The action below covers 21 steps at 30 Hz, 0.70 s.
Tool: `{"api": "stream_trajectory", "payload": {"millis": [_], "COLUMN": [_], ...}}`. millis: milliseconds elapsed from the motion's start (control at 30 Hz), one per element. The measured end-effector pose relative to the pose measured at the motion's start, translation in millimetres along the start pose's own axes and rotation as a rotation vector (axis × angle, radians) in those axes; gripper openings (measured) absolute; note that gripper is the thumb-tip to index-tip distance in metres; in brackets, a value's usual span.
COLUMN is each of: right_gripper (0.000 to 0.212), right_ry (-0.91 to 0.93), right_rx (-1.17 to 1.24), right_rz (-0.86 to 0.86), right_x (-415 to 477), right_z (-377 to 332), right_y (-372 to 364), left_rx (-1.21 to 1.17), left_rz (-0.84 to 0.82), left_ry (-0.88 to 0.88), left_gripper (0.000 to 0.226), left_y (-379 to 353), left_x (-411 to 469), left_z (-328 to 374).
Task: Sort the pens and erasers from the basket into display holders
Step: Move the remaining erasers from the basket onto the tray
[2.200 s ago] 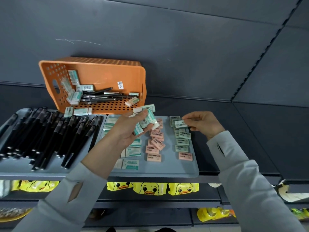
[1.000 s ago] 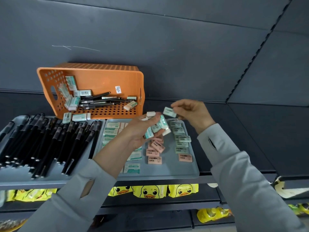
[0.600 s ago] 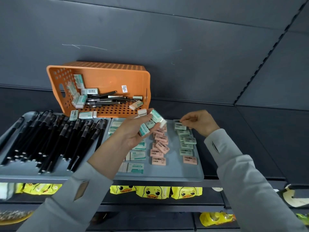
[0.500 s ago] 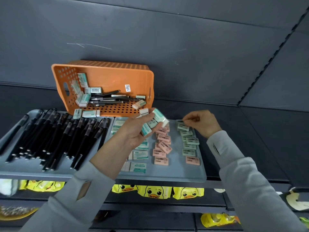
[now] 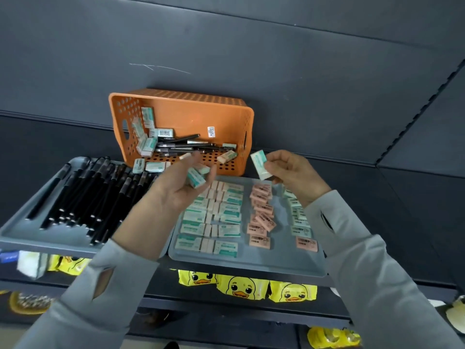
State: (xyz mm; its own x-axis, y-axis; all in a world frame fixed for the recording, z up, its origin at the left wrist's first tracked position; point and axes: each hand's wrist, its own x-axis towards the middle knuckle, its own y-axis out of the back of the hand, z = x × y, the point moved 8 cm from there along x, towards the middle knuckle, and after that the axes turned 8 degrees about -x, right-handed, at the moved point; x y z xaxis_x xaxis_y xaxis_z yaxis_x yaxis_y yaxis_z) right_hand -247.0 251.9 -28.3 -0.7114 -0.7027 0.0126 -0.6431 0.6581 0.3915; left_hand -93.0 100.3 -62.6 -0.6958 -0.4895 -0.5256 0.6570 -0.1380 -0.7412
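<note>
Head view: the right hand (image 5: 294, 176) pinches one green-and-white eraser (image 5: 260, 164) by its lower end, between thumb and fingertips. It is raised over the far edge of the eraser tray (image 5: 276, 258). Held by one end, its label faces the person, probably so they can tell which row it belongs in. The left hand (image 5: 176, 187) is turned palm up just to the left, fingers curled round a few spares (image 5: 197, 176). It seems to serve as a store while the other hand lays erasers one at a time. The hands are apart and do not touch.

The basket (image 5: 191, 117) lies tipped on its side against the wall (image 5: 251, 46), mouth toward the person, so its contents are easy to reach. Pens (image 5: 181, 144) and more erasers lie inside, so I judge the sorting unfinished.

On the eraser tray the pieces lie flat, grouped by kind: green rows (image 5: 208, 217) on the left, a pink row (image 5: 261, 215) in the middle and a smaller green row (image 5: 299, 220) on the right, partly hidden by the right wrist. The pen tray (image 5: 15, 235) beside it holds sorted pens (image 5: 88, 195) lying roughly parallel.

Both grey trays sit side by side on a dark shelf (image 5: 415, 210). Yellow duck packets (image 5: 241, 285) hang below it. The wall is dark panelling with a faint pale scratch.
</note>
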Motion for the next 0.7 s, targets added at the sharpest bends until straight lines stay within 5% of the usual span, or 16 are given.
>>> {"api": "stream_trajectory", "payload": {"millis": [133,367,700], "right_gripper": [0.039,0.038,0.024], "right_ry": [0.003,0.089,0.395], "right_rx": [0.09,-0.254,-0.708], "right_rz": [-0.04,-0.286,-0.354], "right_x": [2.0,-14.1,-23.7], "right_z": [-7.4,-16.4,-32.5], "right_y": [-17.5,-75.9,-149.5], "left_rx": [-0.073,-0.059,-0.081], "left_rz": [-0.003,-0.045,-0.141], "left_ry": [-0.049,-0.03,-0.024], "left_gripper": [0.016,0.025,0.016], "left_y": [17.9,41.1,46.4], "left_x": [-4.2,1.5,-7.0], "left_z": [33.1,39.8,52.4]}}
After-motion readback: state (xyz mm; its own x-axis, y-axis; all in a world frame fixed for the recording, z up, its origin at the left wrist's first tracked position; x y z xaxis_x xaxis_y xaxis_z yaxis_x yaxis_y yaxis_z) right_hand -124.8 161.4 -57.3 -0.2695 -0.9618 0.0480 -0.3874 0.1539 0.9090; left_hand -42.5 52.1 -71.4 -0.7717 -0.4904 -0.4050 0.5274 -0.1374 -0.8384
